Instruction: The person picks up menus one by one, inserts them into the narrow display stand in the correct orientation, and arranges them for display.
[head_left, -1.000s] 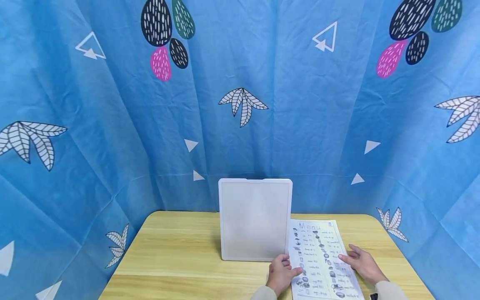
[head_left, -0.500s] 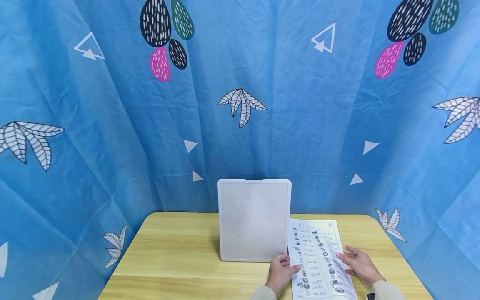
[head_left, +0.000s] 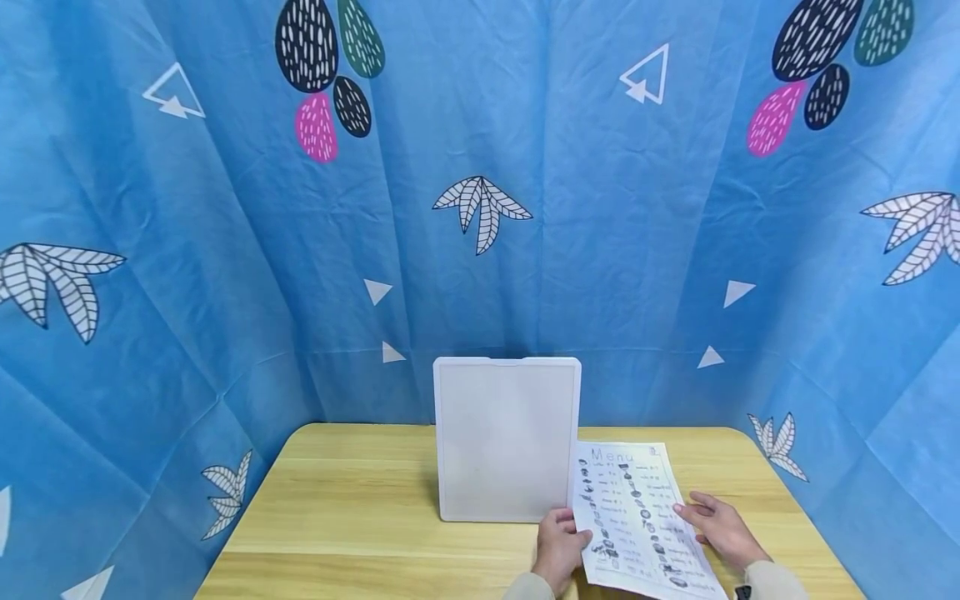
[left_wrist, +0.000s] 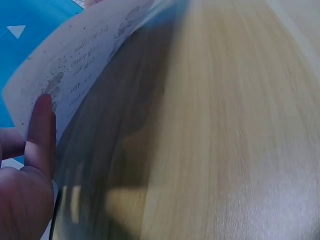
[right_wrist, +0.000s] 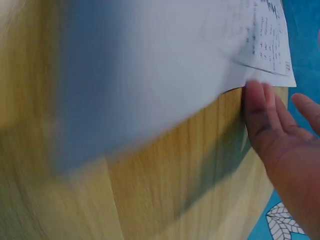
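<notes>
A printed paper menu, headed "Menu" and filled with small pictures and writing, lies between the hands on the right of the table. My left hand pinches its left edge, the thumb over the printed face. The paper bows up there, throwing a dark shadow on the wood in the left wrist view. At the opposite edge, my right hand has its fingers extended, with fingertips right at the paper's margin. In the right wrist view, the near part of the paper menu is raised and blurred.
A white framed board stands upright just left of the paper, behind the left hand. The light wood table has rounded far corners. Blue patterned curtains enclose its back and sides.
The paper's lower part has risen and bowed, bringing its bottom edge into the head view. The sheet and left thumb have shifted slightly left, while the right hand stays by the right edge.
</notes>
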